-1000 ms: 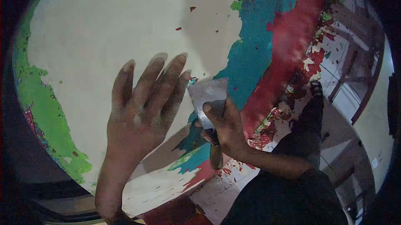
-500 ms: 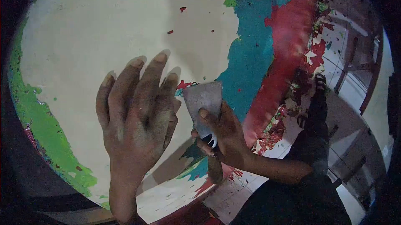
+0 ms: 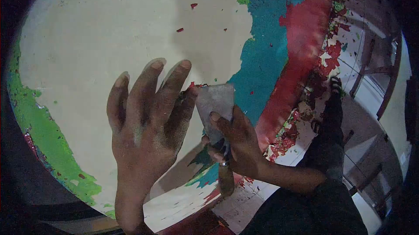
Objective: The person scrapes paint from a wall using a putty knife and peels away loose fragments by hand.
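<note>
My left hand [image 3: 148,121] lies with its fingers stretched over the cream wall surface [image 3: 109,30], nearest the blade's left corner. A broad metal paint scraper [image 3: 217,99] is in my right hand [image 3: 242,145], the thumb pressed on the flat of its blade and the other fingers around its dark handle. Red paint chips [image 3: 200,85] sit at the blade's top edge, close to my left fingertips. To the right of the blade runs a ragged band of teal paint [image 3: 262,60].
Beyond the teal lies a red paint band [image 3: 301,56]. Peeled paint flakes [image 3: 283,141] litter the tiled floor along it. Green paint [image 3: 56,143] edges the left side. My dark-clothed leg [image 3: 329,147] stands at the right, near some furniture [image 3: 371,69].
My left hand has shifted right, bringing its fingers closer to the scraper blade and the red chips. The scraper in my right hand has barely moved.
</note>
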A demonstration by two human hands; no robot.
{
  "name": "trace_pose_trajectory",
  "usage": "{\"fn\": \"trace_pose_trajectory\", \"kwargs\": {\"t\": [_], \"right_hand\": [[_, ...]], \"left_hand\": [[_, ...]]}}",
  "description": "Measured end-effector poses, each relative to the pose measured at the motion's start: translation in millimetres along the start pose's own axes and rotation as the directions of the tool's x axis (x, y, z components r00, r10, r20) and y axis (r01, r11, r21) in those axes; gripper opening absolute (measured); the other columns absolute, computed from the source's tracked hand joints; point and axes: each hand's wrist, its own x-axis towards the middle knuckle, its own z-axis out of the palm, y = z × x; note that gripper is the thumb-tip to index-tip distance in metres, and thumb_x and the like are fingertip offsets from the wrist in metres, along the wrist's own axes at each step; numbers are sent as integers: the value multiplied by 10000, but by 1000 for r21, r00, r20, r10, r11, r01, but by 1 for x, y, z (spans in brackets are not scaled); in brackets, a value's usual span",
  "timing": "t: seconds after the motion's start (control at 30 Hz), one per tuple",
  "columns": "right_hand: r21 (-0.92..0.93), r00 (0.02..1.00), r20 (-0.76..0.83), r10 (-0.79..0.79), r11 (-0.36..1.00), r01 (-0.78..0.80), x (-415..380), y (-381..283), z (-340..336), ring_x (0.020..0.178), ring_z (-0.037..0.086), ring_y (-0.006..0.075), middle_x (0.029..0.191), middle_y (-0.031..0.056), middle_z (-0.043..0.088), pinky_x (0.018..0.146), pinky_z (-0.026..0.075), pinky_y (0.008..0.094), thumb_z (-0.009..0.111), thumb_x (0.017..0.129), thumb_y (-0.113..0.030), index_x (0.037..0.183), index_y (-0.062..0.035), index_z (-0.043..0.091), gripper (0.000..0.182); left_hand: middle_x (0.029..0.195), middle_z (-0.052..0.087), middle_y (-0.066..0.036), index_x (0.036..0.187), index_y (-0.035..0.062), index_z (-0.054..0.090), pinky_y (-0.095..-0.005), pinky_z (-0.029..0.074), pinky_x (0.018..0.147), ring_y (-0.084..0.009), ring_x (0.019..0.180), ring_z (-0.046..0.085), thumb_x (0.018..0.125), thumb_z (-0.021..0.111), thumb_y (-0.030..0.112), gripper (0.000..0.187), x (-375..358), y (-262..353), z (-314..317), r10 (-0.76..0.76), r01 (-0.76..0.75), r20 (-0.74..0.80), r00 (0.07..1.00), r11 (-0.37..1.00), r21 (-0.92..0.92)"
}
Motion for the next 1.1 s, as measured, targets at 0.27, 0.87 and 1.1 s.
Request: {"fn": "trace_pose_trajectory", "kwargs": {"t": [0.27, 0.87, 1.1], "right_hand": [[-48, 993, 23, -118, 992, 119, 5, 1, -5, 597, 558, 118, 802, 73, 515, 325, 368, 195, 525, 854, -211, 1077, -57, 397, 299], [-418, 973, 20, -228, 882, 216, 0, -25, -12, 586, 545, 80, 776, 29, 542, 393, 395, 186, 537, 849, -269, 1026, -100, 410, 275], [-407, 987, 20, -160, 900, 154, 6, -17, -13, 544, 519, 74, 723, 33, 535, 383, 388, 188, 532, 852, -250, 1004, -95, 405, 251]], "left_hand": [[1148, 519, 1, 1002, 183, 598, -424, 292, 954, -224, 1080, 445, 699, 664, 188, 311, 0, 0, -2, 44, -43, -6, 999, 999, 33], [971, 591, -99, 850, 56, 611, -364, 406, 810, -266, 942, 530, 625, 688, 29, 239, -3, -7, 5, -74, -12, -294, 953, 960, -281], [1001, 570, -93, 836, 81, 613, -383, 380, 842, -261, 986, 500, 621, 705, 91, 235, -5, -7, 5, -35, -4, -210, 977, 983, -182]]}}
